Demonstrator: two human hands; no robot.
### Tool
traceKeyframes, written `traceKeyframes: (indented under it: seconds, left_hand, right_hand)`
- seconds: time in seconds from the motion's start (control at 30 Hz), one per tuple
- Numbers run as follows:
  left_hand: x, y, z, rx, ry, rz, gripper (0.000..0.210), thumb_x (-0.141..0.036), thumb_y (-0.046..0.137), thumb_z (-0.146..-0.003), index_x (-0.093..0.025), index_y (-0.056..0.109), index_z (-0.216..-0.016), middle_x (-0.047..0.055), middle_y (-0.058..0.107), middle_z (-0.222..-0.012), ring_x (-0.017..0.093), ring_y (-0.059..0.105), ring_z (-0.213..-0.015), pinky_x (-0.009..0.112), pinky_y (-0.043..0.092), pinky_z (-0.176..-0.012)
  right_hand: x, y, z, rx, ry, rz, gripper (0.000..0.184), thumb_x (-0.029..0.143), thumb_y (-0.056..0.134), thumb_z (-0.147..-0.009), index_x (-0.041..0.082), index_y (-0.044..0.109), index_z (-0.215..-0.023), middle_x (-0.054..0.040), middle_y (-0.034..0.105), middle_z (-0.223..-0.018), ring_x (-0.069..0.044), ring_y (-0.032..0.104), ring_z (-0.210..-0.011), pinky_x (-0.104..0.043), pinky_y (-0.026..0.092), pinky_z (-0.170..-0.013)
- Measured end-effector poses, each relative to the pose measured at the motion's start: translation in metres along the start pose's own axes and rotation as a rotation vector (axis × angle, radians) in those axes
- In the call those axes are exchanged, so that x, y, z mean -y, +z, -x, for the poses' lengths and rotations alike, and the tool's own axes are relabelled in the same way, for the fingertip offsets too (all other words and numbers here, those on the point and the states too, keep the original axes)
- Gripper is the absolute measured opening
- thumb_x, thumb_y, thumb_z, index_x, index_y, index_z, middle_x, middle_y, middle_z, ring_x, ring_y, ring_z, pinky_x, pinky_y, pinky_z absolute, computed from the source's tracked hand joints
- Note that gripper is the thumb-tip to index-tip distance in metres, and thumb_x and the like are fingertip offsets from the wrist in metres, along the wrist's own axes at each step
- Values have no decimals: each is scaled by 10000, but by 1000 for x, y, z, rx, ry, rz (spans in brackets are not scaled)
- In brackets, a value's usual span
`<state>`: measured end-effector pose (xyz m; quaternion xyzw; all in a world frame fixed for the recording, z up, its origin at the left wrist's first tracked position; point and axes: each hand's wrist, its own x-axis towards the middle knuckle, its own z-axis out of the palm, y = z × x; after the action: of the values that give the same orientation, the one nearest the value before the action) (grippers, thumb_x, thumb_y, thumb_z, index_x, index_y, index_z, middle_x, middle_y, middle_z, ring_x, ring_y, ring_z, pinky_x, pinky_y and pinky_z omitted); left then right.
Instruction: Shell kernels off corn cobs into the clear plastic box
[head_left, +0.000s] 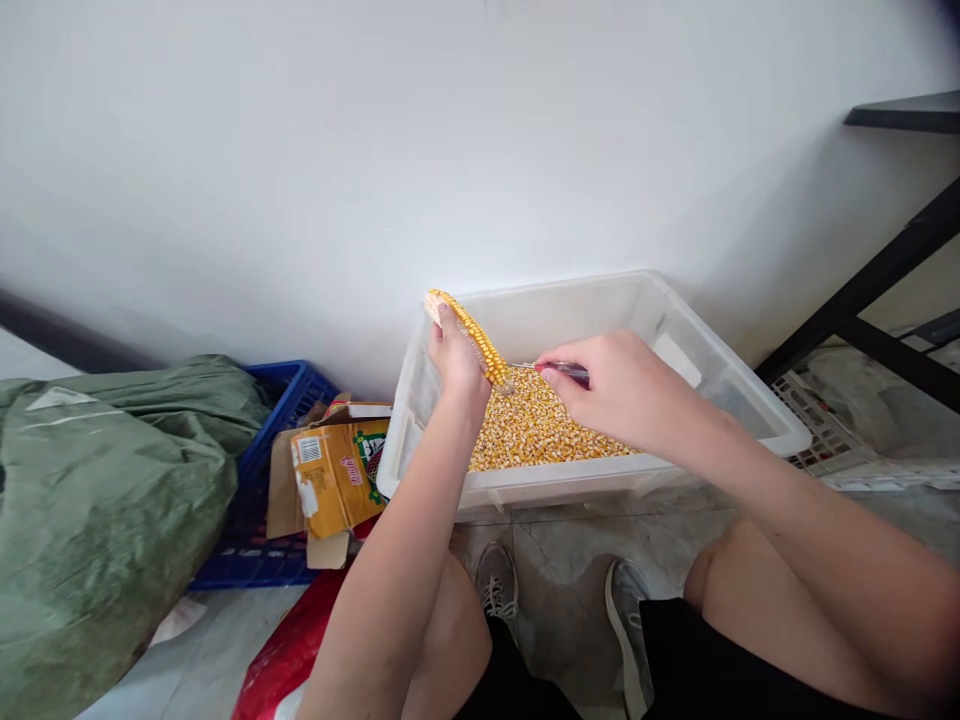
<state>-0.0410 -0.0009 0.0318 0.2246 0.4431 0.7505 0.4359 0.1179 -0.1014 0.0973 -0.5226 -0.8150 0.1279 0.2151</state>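
Note:
My left hand (457,358) is wrapped round an ear of corn (481,340), which slants down to the right over the bin. Bare cob shows along its left side and upper end, with yellow kernels along the rest. In my right hand (619,378) is a screwdriver (568,372) with a dark red, see-through handle. Its thin metal shaft points left toward the lower end of the ear; whether the tip touches the ear I cannot tell. Beneath both hands, loose corn kernels (544,430) cover the bottom of a translucent plastic bin (562,474).
A white wall (480,150) rises behind the bin. To the left are a blue crate (259,560), flattened cardboard packaging (337,480) and a green sack (112,520). A red bag (289,640) lies nearer. A black metal frame (862,290) stands at right, beside a pale basket (817,420).

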Motion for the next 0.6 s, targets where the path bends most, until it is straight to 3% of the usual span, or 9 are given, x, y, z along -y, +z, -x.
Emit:
traceKeyframes:
  seconds: [0.2,0.4,0.47,0.6]
  left_hand:
    - [0,0,-1,49,14,-20,422,-585,554,-880,-193,591,-1033,64,650,-896,199,671,-840,304,551,-715]
    - [6,1,2,99,155,-57,374,-545,501,-926,-207,574,-1071,58,656,-967,181,672,-907,293,542,-792]
    - [7,2,3,74,197,-86,366,-543,482,-934,-213,563,-1071,51,648,-970,175,666,-917,281,534,-793]
    - [9,1,-3,-28,208,-108,354,-539,480,-929,-210,546,-1043,51,634,-973,181,656,-923,292,526,-796]
  right_hand:
    - [-7,8,0,42,-18,-85,248,258,503,-898,190,742,-897,0,610,-609,-104,425,-496,-284,273,-520]
    - [8,26,9,-8,-97,181,290,170,431,-924,160,691,-798,-60,645,-662,-143,512,-546,-305,288,-531]
    - [18,41,14,-39,-117,311,287,89,413,-893,128,697,-889,-106,668,-726,-177,568,-584,-312,307,-527]
    - [32,68,19,-98,-117,455,447,-32,323,-862,15,656,-1156,-186,680,-804,-215,627,-647,-311,338,-512]
